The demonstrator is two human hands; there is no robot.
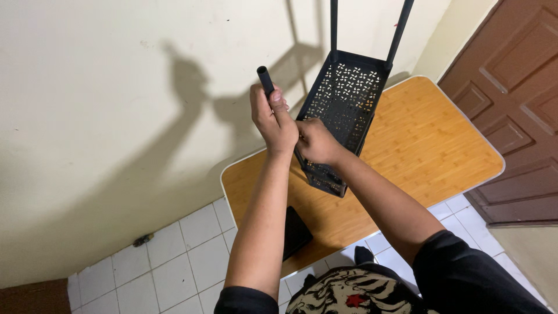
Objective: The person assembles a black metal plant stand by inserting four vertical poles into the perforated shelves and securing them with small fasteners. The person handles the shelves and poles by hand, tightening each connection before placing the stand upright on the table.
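Observation:
My left hand grips a short black tube that sticks up above my fingers. My right hand is closed on the near corner of a black perforated metal basket shelf, close against my left hand. The basket stands tilted on a small wooden table. Two black poles rise from the basket's far corners and run out of the top of the view.
A flat black object lies on the table's near corner, partly behind my left forearm. The table stands against a cream wall. A brown door is to the right. White floor tiles lie below, with a small dark object by the wall.

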